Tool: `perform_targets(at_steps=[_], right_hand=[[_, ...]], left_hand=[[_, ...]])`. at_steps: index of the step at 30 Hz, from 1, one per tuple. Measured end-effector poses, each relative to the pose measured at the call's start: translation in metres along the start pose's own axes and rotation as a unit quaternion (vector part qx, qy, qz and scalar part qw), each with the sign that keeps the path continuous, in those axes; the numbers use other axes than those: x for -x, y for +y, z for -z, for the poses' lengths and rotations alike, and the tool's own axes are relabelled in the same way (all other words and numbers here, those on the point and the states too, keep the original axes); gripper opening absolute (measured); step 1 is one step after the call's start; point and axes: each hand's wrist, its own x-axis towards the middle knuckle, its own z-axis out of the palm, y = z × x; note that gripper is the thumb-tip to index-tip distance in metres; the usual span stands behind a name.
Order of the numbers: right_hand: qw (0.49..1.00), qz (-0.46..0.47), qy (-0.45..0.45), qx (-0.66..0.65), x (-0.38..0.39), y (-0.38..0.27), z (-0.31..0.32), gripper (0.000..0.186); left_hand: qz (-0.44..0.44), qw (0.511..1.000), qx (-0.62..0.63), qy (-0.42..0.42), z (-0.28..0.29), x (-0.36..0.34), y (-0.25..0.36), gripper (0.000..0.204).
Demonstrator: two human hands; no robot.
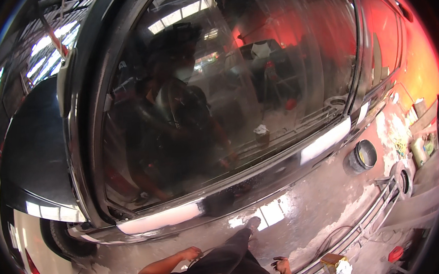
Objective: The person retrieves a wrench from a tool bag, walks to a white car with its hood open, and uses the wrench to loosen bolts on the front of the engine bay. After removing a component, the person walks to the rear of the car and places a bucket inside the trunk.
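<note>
My left hand (191, 253) hangs low beside my dark trousers, its fingers curled in; whether anything lies in it is hidden. On the other side of my legs, my right hand (282, 265) has its fingers apart and holds nothing. Both are away from the black vehicle (261, 184) ahead of me. Its large side window (179, 119) mirrors a person and the workshop, with smeary streaks toward the right. Pale patches, perhaps reflections, show on the panel below the glass. My foot (254, 223) is on the floor close to the vehicle's lower edge.
A black bucket (363, 155) stands right of the vehicle. Long metal rails (367, 216) and a ring-shaped part (403, 179) lie farther right. Near my right hand is a brown box (333, 260) with crumpled white material. A red object (396, 253) lies beyond. The floor (303, 227) looks shiny.
</note>
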Motion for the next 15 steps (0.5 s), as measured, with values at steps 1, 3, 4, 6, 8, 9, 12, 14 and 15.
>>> perform_targets(at_steps=[1,3,4,6,8,9,12,14,15], right_hand=[[0.998,0.048,-0.011,0.035,-0.005,-0.005,0.005,0.046],[0.988,-0.144,0.005,-0.053,-0.011,-0.051,0.027,0.046],[0.987,-0.148,0.026,-0.057,-0.015,-0.069,0.037,0.046],[0.98,-0.166,0.048,-0.101,-0.02,-0.094,0.064,0.043],[0.987,-0.134,0.068,-0.054,-0.03,-0.13,0.095,0.045],[0.986,-0.142,0.079,-0.034,-0.039,-0.155,0.108,0.046],[0.983,-0.128,0.125,-0.044,-0.058,-0.165,0.136,0.05],[0.982,-0.132,0.124,-0.06,-0.068,-0.167,0.145,0.05],[0.98,-0.137,0.126,-0.064,-0.069,-0.167,0.152,0.05]], left_hand=[[0.009,1.0,0.018,0.002,-0.008,-0.028,-0.026,0.032],[0.027,0.997,0.068,-0.033,-0.018,-0.065,-0.037,0.034],[0.042,0.992,0.098,-0.069,-0.018,-0.08,-0.028,0.035],[-0.03,0.992,0.084,-0.09,-0.011,-0.101,-0.013,0.038],[0.022,0.988,0.121,-0.093,0.001,-0.108,0.03,0.041],[0.052,0.985,0.138,-0.091,0.0,-0.108,0.038,0.042],[0.115,0.978,0.136,-0.105,0.011,-0.114,0.065,0.044],[0.127,0.979,0.103,-0.12,0.019,-0.116,0.084,0.045],[0.137,0.978,0.104,-0.12,0.02,-0.117,0.095,0.046]])
